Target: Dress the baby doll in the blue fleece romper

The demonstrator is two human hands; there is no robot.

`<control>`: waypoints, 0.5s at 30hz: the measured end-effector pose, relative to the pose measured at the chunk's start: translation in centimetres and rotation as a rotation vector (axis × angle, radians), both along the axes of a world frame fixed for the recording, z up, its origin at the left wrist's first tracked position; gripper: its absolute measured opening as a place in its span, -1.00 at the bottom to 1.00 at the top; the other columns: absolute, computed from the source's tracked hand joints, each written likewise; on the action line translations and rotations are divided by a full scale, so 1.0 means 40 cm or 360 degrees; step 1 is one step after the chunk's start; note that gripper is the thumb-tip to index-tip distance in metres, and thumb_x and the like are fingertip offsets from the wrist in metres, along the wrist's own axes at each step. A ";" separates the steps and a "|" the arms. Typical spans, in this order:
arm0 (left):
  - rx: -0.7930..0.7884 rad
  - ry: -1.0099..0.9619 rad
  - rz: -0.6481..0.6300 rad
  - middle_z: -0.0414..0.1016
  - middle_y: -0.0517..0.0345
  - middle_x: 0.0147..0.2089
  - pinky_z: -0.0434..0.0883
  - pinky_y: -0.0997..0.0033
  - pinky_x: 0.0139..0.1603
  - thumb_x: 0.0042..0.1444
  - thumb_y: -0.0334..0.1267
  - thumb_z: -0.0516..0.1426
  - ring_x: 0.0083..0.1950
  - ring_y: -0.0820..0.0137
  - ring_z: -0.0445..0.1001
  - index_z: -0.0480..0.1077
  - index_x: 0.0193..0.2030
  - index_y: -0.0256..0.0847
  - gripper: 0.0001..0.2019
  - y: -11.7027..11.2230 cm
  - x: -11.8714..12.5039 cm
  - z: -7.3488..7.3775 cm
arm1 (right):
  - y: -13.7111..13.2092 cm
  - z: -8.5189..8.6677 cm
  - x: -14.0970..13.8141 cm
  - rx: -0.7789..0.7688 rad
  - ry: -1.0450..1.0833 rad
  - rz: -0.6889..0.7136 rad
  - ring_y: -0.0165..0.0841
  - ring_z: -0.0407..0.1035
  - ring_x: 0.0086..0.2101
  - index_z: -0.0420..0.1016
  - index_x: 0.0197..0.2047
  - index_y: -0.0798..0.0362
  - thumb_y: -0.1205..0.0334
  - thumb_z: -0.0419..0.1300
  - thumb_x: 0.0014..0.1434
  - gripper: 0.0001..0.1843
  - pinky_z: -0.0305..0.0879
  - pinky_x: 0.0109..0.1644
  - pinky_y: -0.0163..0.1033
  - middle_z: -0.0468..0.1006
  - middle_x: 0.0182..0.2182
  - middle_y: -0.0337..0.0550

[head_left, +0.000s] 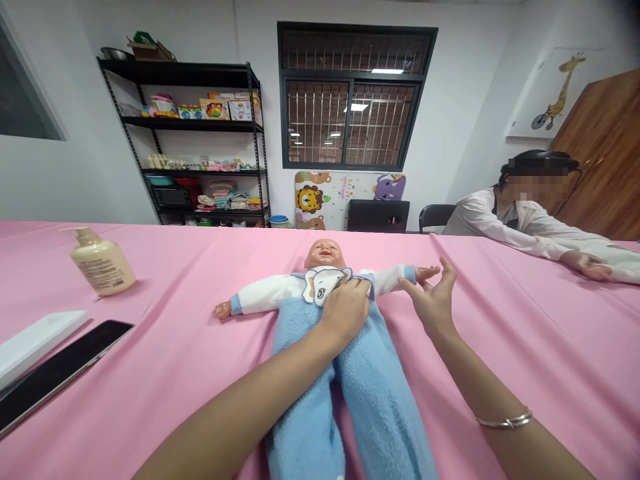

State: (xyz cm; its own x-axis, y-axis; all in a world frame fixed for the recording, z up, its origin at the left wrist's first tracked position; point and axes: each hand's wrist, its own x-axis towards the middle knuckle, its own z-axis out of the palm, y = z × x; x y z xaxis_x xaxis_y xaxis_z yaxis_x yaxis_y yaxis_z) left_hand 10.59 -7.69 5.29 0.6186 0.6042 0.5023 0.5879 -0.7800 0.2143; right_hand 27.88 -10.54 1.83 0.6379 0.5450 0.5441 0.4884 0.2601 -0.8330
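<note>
A baby doll (325,252) lies on its back on the pink cloth, head away from me and both arms stretched out sideways. It wears fuzzy blue overalls (305,333) with a white animal-face bib and white sleeves with blue cuffs. My left hand (347,308) rests on the doll's chest, its fingers curled on the overalls near the bib's right edge. At the doll's arm on the right, my right hand (435,300) has thumb and fingers spread, close to the blue cuff (410,273). I cannot tell whether the thumb touches it.
A pump bottle (103,263) stands on the pink tablecloth (190,373) at left, near a dark phone (60,370) and a white box (40,340). Across the table at right sits another person (505,213), arms on the cloth. A black shelf (200,123) stands behind.
</note>
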 end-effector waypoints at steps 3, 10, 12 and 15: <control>0.0012 0.0006 0.0000 0.38 0.13 -0.25 0.36 0.33 -0.15 0.13 -0.45 -0.04 -0.16 0.31 0.35 0.30 -0.24 -0.20 -0.85 0.002 0.001 -0.002 | 0.000 0.015 -0.023 0.0130 0.0163 0.0206 -0.17 0.26 -0.01 -0.32 0.25 -0.04 0.16 0.27 -0.14 0.04 0.31 -0.01 -0.07 -0.04 0.18 0.14; 0.0110 -0.0239 -0.0088 0.39 0.14 -0.19 0.34 0.42 -0.03 0.19 -0.45 -0.05 -0.09 0.38 0.36 0.33 -0.19 -0.21 -0.82 0.009 -0.005 -0.011 | 0.008 -0.011 -0.056 -0.0080 -0.0287 0.0457 -0.18 0.24 0.02 0.09 0.18 -0.02 0.16 0.17 0.00 -0.34 0.34 -0.03 -0.04 0.27 0.08 -0.03; 0.0178 -0.0369 -0.0161 0.38 0.11 -0.08 0.28 0.41 0.09 0.20 -0.45 -0.05 0.04 0.39 0.31 0.31 -0.09 -0.21 -0.79 0.010 -0.007 -0.012 | 0.008 -0.014 -0.064 -0.0173 -0.0428 0.0513 -0.18 0.25 0.01 0.13 0.17 -0.06 0.20 0.13 0.02 -0.39 0.41 -0.13 -0.10 0.29 0.07 -0.09; 0.0281 -0.0499 -0.0224 0.28 0.07 0.10 0.17 0.37 0.20 0.21 -0.43 -0.06 0.18 0.40 0.18 0.23 0.05 -0.21 -0.71 0.010 -0.009 -0.011 | 0.007 -0.013 -0.075 -0.0214 -0.0597 0.0615 -0.18 0.22 0.02 0.27 0.09 -0.06 0.28 0.08 -0.01 -0.47 0.42 -0.19 -0.16 0.32 0.04 -0.11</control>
State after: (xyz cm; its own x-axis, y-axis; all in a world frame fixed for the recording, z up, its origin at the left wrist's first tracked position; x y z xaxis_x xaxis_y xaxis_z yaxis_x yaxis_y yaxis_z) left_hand 10.22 -7.28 4.83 0.4889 0.4117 0.7691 0.3998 -0.8893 0.2220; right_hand 24.87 -10.25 1.31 0.1535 0.7814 0.6049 0.6480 0.3825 -0.6586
